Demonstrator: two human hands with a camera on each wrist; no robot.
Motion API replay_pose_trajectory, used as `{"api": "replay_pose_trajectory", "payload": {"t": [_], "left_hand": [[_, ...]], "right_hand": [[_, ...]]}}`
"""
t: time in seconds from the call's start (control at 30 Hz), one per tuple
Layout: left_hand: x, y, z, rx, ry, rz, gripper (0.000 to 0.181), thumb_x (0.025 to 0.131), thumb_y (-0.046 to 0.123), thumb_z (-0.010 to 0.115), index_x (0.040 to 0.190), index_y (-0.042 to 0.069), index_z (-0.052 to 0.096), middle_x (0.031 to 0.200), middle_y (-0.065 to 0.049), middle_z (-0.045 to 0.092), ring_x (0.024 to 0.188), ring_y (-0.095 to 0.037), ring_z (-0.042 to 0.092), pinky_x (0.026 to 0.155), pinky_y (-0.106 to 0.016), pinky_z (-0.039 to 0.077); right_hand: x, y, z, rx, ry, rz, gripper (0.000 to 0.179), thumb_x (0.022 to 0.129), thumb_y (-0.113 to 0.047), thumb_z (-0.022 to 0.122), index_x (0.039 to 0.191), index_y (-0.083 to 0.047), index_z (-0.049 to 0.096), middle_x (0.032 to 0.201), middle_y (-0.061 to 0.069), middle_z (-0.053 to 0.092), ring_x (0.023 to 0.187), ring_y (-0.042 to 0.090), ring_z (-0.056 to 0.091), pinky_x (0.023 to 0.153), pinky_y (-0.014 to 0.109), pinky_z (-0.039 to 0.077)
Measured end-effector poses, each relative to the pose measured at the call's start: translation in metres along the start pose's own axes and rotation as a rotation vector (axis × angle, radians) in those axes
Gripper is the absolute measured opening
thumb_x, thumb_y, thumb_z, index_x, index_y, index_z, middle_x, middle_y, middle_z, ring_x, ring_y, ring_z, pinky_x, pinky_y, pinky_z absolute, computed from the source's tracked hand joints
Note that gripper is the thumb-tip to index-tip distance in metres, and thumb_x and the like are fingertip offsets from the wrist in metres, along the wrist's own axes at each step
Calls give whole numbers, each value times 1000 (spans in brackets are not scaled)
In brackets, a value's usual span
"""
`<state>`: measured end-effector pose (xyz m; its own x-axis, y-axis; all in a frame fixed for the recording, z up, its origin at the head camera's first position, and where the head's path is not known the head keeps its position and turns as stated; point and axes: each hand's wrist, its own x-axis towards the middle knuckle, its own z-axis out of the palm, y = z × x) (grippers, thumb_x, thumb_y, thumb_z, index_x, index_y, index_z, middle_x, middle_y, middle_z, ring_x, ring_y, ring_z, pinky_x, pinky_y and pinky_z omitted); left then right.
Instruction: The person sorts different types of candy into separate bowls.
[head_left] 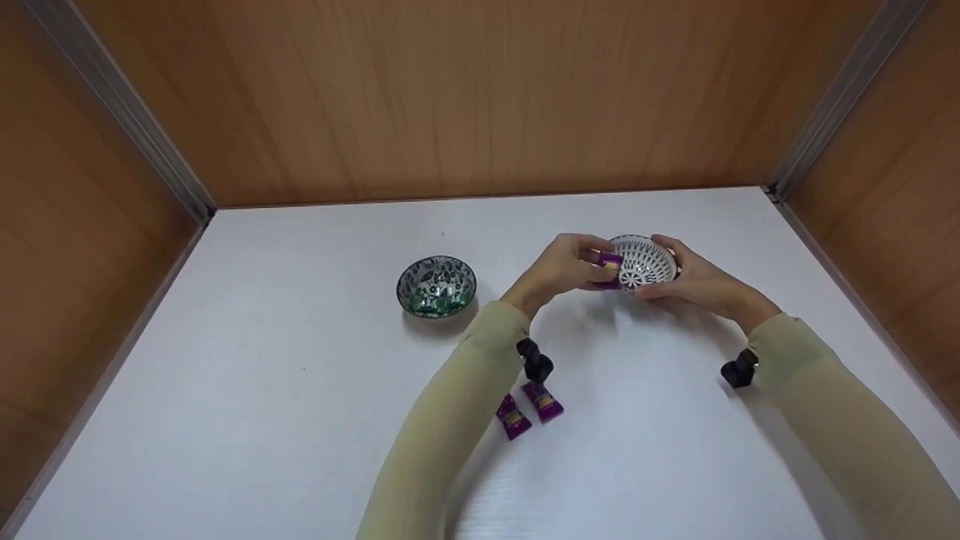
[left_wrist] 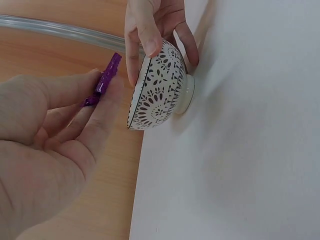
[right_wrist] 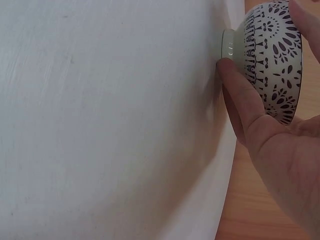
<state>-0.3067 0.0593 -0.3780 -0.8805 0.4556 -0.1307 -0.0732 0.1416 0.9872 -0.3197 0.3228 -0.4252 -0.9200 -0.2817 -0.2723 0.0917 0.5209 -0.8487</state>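
Far right in the head view, the left hand (head_left: 559,266) pinches a purple packet (head_left: 611,259) left of a patterned bowl (head_left: 648,257); the left wrist view shows them apart, the right wrist view the right hand's (right_wrist: 287,150) fingers gripping the bowl.

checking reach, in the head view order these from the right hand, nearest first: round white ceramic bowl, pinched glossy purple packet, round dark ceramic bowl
1. White bowl, held in the right hand
2. Pinched purple packet, just left
3. Dark bowl, farther left
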Motion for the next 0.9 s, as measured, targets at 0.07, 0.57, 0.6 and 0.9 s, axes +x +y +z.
{"api": "replay_pose_trajectory", "payload": {"t": [0.07,0.57,0.6,0.9], "left_hand": [[4,2,2,-23,37,20,38,88,-2,76,126,-1,67,100,-8,69,90,-18,70,75,-27,59],[26,-5,23,-19,241,-62,30,91,4,75,120,6,71,95,-4,67,84,-15,69,69,-22,58],[26,-6,24,-11,248,-72,30,91,5,75,121,7,71,96,-3,67,84,-14,69,69,-22,58],[27,-9,26,-2,265,-74,28,92,5,74,120,7,72,96,-4,66,83,-15,68,68,-23,58]], "right_hand": [[-1,0,0,9,-5,-3,121,81,-36,88,164,-19,0,162,18,21,139,33,32,115,49,24],[-9,-4,5,75,-37,4,121,80,-32,89,163,-25,1,156,16,25,132,32,39,96,33,51],[-9,-5,5,71,-38,3,121,80,-32,89,163,-25,1,157,16,25,132,32,39,96,32,51],[-8,-6,7,20,-34,0,122,80,-37,88,164,-24,0,159,17,23,134,32,36,93,25,48]]}}
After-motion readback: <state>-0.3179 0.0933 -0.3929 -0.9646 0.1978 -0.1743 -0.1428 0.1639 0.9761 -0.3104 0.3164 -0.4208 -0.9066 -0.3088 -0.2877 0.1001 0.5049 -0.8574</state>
